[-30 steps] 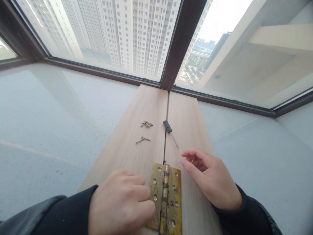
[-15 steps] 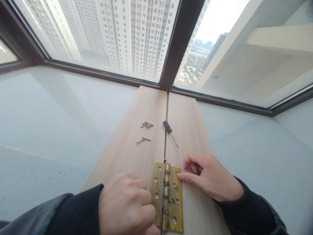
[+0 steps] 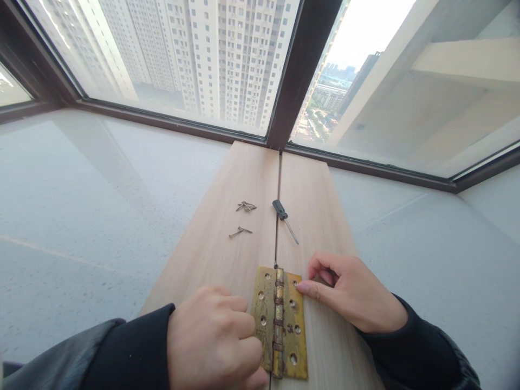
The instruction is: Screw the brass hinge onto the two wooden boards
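Observation:
A worn brass butt hinge [image 3: 279,319] lies opened flat across the seam between two pale wooden boards, its knuckle along the seam. Several screw holes show in its leaves. My left hand [image 3: 219,338] is closed in a fist at the hinge's left edge, thumb low beside the lower left corner; its fingertips are hidden. My right hand [image 3: 349,292] has its thumb on the upper right edge of the hinge, with the fingers curled in. Beyond the hinge, a small screwdriver with a dark handle [image 3: 279,209] lies across the seam, tip pointing toward me.
On the left board [image 3: 219,216] sit a small pile of screws [image 3: 246,206] and, nearer, a couple of loose screws [image 3: 240,232]. The right board [image 3: 317,211] lies alongside. Both reach a dark window frame [image 3: 280,142], over a pale speckled surface [image 3: 101,216].
The hinge has shifted slightly away from me along the seam, with both hands still at its edges. The whole view has drifted a little. The screws and screwdriver lie as before.

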The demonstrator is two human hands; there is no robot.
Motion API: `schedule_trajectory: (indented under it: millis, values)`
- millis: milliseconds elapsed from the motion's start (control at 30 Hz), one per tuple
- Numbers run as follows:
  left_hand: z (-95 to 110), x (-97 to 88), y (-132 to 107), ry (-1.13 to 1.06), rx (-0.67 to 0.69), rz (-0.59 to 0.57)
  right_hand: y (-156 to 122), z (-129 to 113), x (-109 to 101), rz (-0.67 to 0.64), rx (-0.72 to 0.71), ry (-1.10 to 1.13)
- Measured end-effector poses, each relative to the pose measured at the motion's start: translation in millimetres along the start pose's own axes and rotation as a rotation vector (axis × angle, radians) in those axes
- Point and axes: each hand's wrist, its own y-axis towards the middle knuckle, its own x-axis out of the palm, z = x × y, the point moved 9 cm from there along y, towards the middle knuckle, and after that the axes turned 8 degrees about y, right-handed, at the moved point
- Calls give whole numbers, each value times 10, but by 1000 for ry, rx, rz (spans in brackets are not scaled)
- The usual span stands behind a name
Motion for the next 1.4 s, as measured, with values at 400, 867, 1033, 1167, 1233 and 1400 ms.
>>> schedule_trajectory:
  millis: [400,867,1033,1167,1233,1400]
  values:
    - [-36,51,-57,-124,-14,-30,24,-261,1,127,-250,162]
    - [-108,3,-21,-101,-90,16,318,-617,167,-75,-82,-144]
    - [-115,0,-20,-87,-108,11,337,-597,214,-87,-34,-265]
    - [-119,1,-17,-94,-107,18,334,-597,244,-99,-44,-299]
    - [-118,-5,-16,-103,-101,23,334,-599,245,-106,-52,-303]
    - [-127,-17,-9,-120,-104,19,332,-598,208,-115,-48,-301]
